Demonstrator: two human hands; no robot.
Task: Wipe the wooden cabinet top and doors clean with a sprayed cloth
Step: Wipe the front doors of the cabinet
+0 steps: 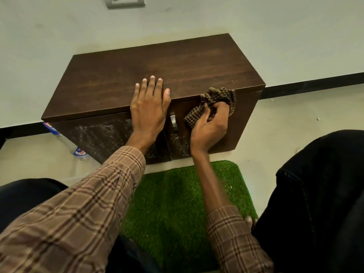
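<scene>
Kneeling at the frame's bottom, a person's dark-trousered legs flank a green mat (pixel 177 203). Mid-frame, the right hand (pixel 211 125) grips a bunched checked cloth (pixel 216 101) against the right door of the wooden cabinet (pixel 157 62). Left of it, the left hand (pixel 149 107) rests flat, fingers straight, over the top's front edge. A spray bottle (pixel 78 150) lies at left.
</scene>
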